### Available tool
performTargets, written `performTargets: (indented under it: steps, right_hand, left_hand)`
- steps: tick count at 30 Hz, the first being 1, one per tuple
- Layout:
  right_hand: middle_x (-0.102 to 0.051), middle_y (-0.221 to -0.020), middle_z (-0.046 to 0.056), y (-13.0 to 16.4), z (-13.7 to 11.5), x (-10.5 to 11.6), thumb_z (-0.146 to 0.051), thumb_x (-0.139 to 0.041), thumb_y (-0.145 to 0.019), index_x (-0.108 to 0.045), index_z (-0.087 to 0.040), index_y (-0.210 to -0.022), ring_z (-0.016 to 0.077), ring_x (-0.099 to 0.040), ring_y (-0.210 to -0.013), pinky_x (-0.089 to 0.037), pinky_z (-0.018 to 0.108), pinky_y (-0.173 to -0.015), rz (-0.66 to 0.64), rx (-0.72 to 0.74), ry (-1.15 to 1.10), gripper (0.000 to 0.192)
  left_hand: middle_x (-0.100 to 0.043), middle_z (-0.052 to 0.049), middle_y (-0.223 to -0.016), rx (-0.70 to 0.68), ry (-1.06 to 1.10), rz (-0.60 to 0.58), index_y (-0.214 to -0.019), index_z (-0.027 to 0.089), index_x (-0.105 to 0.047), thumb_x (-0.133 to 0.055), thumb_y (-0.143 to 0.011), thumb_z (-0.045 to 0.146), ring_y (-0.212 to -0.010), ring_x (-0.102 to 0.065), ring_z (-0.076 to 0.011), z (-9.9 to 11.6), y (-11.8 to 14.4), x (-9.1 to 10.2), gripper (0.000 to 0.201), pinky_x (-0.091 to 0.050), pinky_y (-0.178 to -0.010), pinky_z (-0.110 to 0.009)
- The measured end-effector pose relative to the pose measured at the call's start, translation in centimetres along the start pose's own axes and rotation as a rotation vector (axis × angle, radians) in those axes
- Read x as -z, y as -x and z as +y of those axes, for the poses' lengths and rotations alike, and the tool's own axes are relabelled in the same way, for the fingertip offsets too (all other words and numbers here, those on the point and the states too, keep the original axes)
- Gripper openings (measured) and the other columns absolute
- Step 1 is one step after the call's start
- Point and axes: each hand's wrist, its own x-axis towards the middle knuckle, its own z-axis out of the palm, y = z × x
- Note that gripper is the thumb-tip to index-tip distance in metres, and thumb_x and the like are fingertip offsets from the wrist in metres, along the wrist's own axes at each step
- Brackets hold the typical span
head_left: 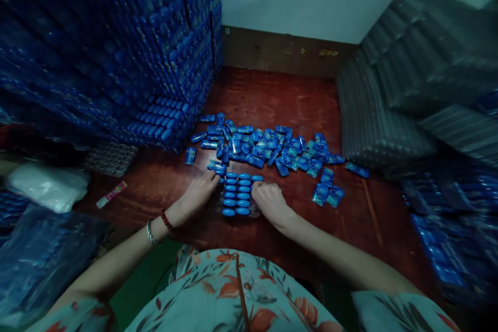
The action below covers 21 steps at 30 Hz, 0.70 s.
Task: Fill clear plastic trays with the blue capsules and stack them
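A clear plastic tray [253, 212] lies on the red-brown table [272, 98] just before me, with several small blue capsule-shaped items [237, 194] set in rows in it. My left hand [199, 192] rests at the tray's left edge, its fingertips at a blue item [217, 167] by the upper left corner. At the tray's right side, my right hand [270, 201] lies fingers curled, touching the rows. Whether either hand grips an item is hidden by the fingers. A loose heap of the same blue items [268, 148] is spread beyond the tray.
Tall stacks of filled blue trays [116, 36] rise on the left. Stacks of empty clear trays [389, 93] lean at the right, with more blue packs [447, 228] below. A white bag [46, 184], a small pink wrapper [111, 194] and a blue plastic bag [39, 259] lie at left.
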Motion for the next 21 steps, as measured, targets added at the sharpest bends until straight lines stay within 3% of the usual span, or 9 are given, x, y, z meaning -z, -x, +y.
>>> performTargets:
  steps: [3,5,8,10,13,15,18,21]
  right_hand:
    - [-0.069,-0.081,0.017,0.7,1.1,-0.1,-0.019,-0.042,-0.093,-0.061,-0.008,-0.095,0.0243,-0.069,-0.074,-0.047,0.028,-0.058,-0.002,-0.079,-0.077,0.022]
    - [-0.069,-0.083,0.015,1.6,1.7,-0.5,-0.038,-0.041,-0.094,-0.061,-0.012,-0.095,0.0249,-0.069,-0.075,-0.047,0.028,-0.057,0.007,-0.188,-0.127,0.033]
    - [-0.07,-0.084,0.01,3.2,2.8,-1.8,-0.046,-0.034,-0.095,-0.061,-0.018,-0.096,0.0228,-0.068,-0.077,-0.045,0.027,-0.059,0.057,-0.375,-0.231,0.039]
    - [-0.069,-0.088,0.007,4.2,3.9,-3.1,-0.04,-0.033,-0.096,-0.061,-0.021,-0.097,0.0203,-0.068,-0.08,-0.044,0.025,-0.061,0.103,-0.49,-0.288,0.034]
    - [-0.066,-0.101,0.009,5.3,6.5,-5.1,-0.032,-0.035,-0.096,-0.06,-0.021,-0.104,0.0186,-0.066,-0.085,-0.043,0.025,-0.063,0.166,-0.679,-0.33,0.029]
    - [-0.063,-0.109,0.011,5.8,8.8,-6.2,-0.031,-0.034,-0.096,-0.058,-0.02,-0.112,0.0192,-0.065,-0.086,-0.043,0.027,-0.065,0.184,-0.812,-0.344,0.031]
    - [-0.061,-0.113,0.014,5.9,11.8,-7.0,-0.036,-0.035,-0.095,-0.052,-0.019,-0.121,0.0221,-0.064,-0.09,-0.044,0.029,-0.067,0.128,-0.93,-0.387,0.036]
    - [-0.06,-0.113,0.017,5.1,13.1,-7.1,-0.04,-0.043,-0.092,-0.045,-0.015,-0.128,0.0259,-0.062,-0.097,-0.043,0.03,-0.07,0.019,-0.881,-0.406,0.044]
  left_hand:
    - [-0.06,-0.006,-0.088,0.024,0.32,0.173,-0.092,0.017,-0.052,-0.046,-0.089,0.025,-0.075,-0.058,-0.017,-1.4,0.3,-0.1,0.011,-0.047,-0.068,-0.027]
    - [-0.061,-0.003,-0.084,0.079,0.482,0.288,-0.091,0.018,-0.053,-0.047,-0.089,0.033,-0.073,-0.058,-0.016,-2.5,0.0,-0.3,0.017,-0.047,-0.067,-0.026]
    - [-0.062,-0.005,-0.085,0.156,0.483,0.408,-0.091,0.016,-0.056,-0.046,-0.088,0.037,-0.074,-0.058,-0.0172,-4.5,-1.6,-1.0,0.023,-0.047,-0.07,-0.029]
    - [-0.062,-0.008,-0.093,0.085,0.394,0.368,-0.096,0.016,-0.059,-0.048,-0.086,0.033,-0.083,-0.058,-0.0203,-5.8,-3.4,-1.6,0.023,-0.047,-0.077,-0.033]
    - [-0.059,-0.011,-0.112,-0.133,0.29,0.162,-0.106,0.017,-0.059,-0.046,-0.084,0.023,-0.106,-0.054,-0.0243,-7.1,-6.0,-2.3,0.026,-0.043,-0.092,-0.038]
    - [-0.055,-0.01,-0.121,-0.182,0.241,0.048,-0.109,0.019,-0.058,-0.043,-0.083,0.019,-0.11,-0.053,-0.0241,-7.2,-6.9,-2.4,0.03,-0.043,-0.093,-0.037]
    - [-0.056,-0.011,-0.119,-0.052,0.117,-0.029,-0.116,0.021,-0.053,-0.044,-0.084,0.021,-0.1,-0.059,-0.0238,-6.9,-6.6,-2.2,0.034,-0.047,-0.083,-0.034]
    - [-0.058,-0.012,-0.113,0.099,0.025,-0.051,-0.123,0.021,-0.048,-0.045,-0.085,0.027,-0.091,-0.062,-0.0242,-6.3,-4.6,-2.1,0.039,-0.048,-0.075,-0.032]
